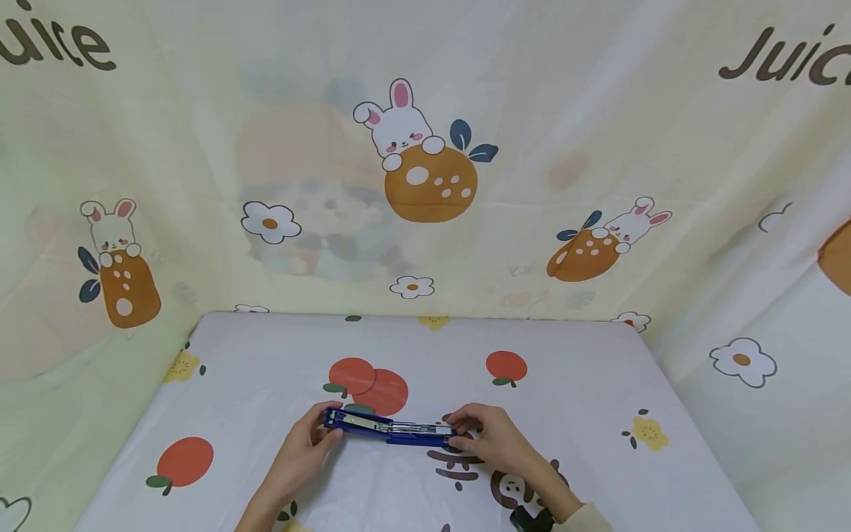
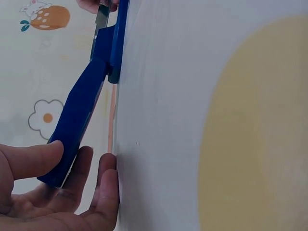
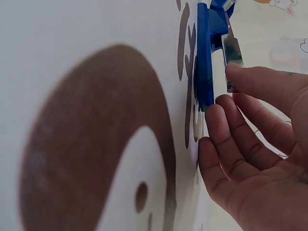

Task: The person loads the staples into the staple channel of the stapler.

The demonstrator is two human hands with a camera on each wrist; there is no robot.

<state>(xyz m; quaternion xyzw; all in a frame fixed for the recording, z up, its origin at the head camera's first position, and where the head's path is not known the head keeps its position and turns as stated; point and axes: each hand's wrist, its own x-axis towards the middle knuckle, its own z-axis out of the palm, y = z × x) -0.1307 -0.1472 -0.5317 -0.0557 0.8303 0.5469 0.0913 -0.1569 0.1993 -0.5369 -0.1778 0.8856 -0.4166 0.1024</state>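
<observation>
A blue stapler (image 1: 391, 431) is folded wide open, its cover swung out to the left and its metal staple rail exposed on the right. My left hand (image 1: 307, 446) pinches the free end of the cover (image 2: 79, 108) between thumb and fingers; in the left wrist view that end slants up off the cloth. At the other end, my right hand (image 1: 495, 437) holds the stapler, with the thumb on the metal rail (image 3: 233, 50) and the fingertips right at the tip of the blue base (image 3: 204, 62). The base lies close along the tabletop.
A white cloth (image 1: 266, 399) printed with red fruit, yellow flowers and brown figures covers the table. Pale curtains (image 1: 532, 89) with rabbit prints hang behind it and along both sides. The table's back edge meets the rear curtain.
</observation>
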